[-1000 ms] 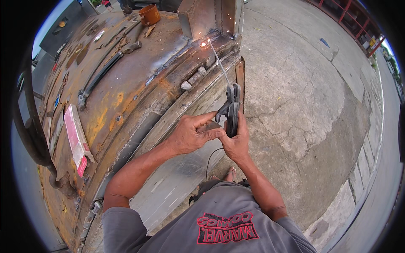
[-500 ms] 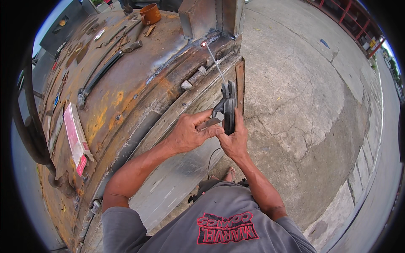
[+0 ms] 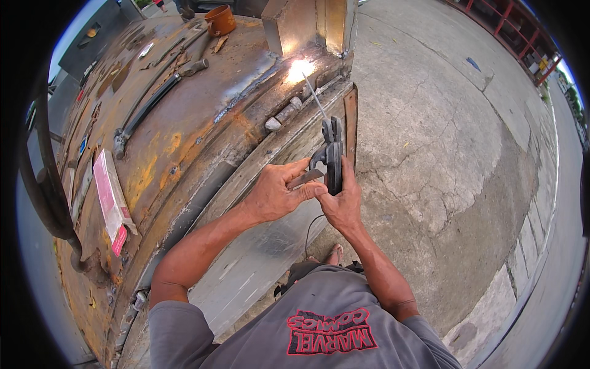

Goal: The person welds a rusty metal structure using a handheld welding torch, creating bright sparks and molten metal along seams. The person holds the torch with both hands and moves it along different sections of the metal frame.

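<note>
Head view: my right hand point(image 3: 345, 206) gripped a black holder point(image 3: 334, 165), my left hand point(image 3: 275, 195) pinched a flat grey piece point(image 3: 305, 178); the thin rod point(image 3: 315, 96) met white glare point(image 3: 301, 69).

Electrode point(image 3: 315, 96) — its tip lost in white glare point(image 3: 301, 69).

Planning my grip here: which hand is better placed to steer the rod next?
Probably the right hand: it grips the black holder clamping the rod; the left hand sits at the holder's left side.
</note>
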Demonstrator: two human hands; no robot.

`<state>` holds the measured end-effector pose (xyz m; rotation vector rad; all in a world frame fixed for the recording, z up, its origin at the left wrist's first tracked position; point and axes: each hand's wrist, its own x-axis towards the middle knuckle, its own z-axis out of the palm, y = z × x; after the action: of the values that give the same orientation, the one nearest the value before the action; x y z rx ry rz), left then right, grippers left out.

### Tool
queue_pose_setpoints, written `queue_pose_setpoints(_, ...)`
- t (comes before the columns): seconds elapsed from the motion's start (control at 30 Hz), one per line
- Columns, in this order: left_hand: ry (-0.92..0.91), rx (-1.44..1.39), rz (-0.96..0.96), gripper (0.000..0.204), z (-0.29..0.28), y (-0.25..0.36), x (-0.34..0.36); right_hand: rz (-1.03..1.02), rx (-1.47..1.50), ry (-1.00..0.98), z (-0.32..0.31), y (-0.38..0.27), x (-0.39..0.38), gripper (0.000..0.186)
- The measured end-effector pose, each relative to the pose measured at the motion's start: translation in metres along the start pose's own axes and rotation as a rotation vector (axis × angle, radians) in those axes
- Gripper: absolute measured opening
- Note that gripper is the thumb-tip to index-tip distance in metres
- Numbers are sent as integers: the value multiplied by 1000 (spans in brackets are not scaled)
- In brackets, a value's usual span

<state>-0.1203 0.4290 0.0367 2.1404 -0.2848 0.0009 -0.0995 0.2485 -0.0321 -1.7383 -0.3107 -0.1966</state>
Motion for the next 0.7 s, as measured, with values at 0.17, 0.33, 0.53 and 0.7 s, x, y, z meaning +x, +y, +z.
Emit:
queue_pose_setpoints(0.17, 21, -20, 5, 81, 2, -6, -2, 56, -18, -41, -2, -4, 1, 77)
queue_pose_setpoints(0.33, -112, 10, -124, 73, -9, 17, -2, -26, -2, 4, -1, -1, -1, 76)
queue_pose_setpoints(0.53, -100, 8, -76, 69, -5, 13, -3, -58, -6, 25, 1, 6, -5, 77)
queue_pose_setpoints(0.7, -77, -29, -62, 65, -5, 14, -3, -7, 26, -6, 2, 7, -5, 79)
